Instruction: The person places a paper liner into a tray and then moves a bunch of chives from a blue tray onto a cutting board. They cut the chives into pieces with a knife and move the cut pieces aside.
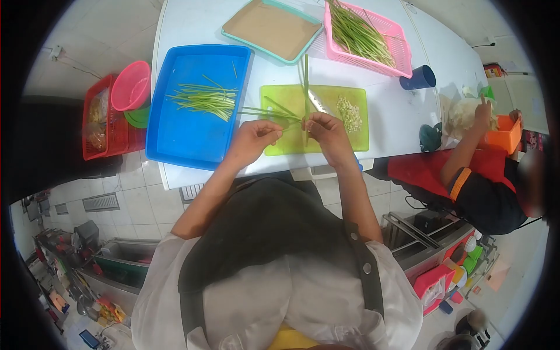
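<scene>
My right hand pinches a few long, thin green stalks above the lime-green cutting board. One stalk stands nearly upright in the view, while others fan out leftward. My left hand is at the board's left edge, thumb and fingertips pressed together; whatever is between them is too small to make out. A knife blade lies on the board, partly hidden behind my right hand. Small pale chopped pieces are heaped at the board's right side. Cut green stems lie in the blue tray to the left.
A pink basket of long stalks and a teal-rimmed tray stand at the back. A dark blue cup is on the right. Beyond it, a person in red and black works beside an orange container.
</scene>
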`<move>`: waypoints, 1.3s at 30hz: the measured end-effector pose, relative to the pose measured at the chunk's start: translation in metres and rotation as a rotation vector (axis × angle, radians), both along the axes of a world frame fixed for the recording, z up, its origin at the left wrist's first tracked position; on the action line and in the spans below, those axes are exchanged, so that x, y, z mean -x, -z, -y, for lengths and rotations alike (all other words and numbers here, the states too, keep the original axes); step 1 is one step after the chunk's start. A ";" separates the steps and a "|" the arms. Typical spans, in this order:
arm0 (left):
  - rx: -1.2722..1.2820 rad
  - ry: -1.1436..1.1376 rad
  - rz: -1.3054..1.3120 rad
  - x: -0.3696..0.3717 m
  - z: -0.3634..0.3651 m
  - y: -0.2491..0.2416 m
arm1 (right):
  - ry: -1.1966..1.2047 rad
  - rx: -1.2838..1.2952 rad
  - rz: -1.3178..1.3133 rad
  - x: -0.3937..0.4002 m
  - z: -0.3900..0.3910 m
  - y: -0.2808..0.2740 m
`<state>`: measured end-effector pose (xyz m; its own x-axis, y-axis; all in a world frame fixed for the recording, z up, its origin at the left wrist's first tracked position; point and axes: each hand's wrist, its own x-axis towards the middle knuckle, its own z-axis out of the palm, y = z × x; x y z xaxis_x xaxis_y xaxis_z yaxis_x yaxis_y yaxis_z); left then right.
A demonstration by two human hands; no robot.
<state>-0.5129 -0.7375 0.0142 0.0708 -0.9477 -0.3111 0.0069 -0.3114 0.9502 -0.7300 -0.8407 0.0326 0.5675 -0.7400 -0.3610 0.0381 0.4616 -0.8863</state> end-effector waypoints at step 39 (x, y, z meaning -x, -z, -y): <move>0.150 -0.184 0.072 0.014 -0.004 -0.030 | 0.033 0.026 0.105 -0.045 -0.044 0.001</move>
